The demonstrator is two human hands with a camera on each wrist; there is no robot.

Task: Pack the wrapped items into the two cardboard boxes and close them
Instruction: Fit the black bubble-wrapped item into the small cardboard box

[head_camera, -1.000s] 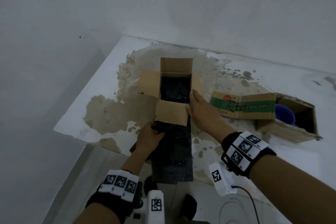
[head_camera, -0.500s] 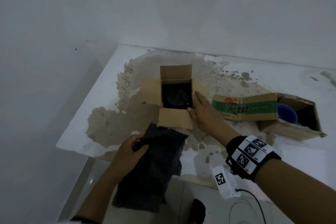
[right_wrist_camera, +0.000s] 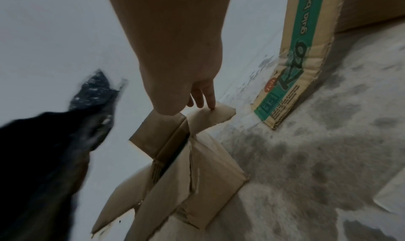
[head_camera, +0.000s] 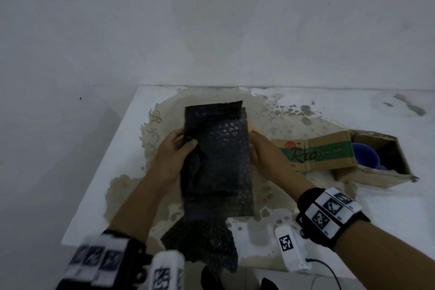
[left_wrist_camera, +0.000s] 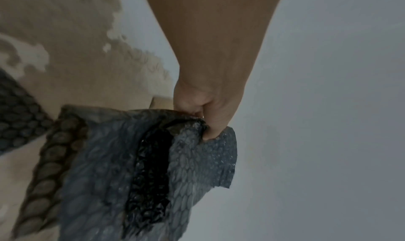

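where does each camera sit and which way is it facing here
Head: worn on the head, facing forward and down at the table; shows both forearms, the left hand gripping the black bubble wrap, and the right hand.
Left wrist: looks along the left hand at the wrap it pinches.
Right wrist: looks along the right hand, whose straight fingers touch a small box flap.
Shared: all three show the wrap; head and right wrist share the green-printed box.

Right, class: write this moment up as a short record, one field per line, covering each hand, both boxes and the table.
left hand: grips black bubble wrap, held up over the small box
right hand: fingers straight, touching small box flap
small box: open
printed box: on its side, blue item inside
table: white, stained
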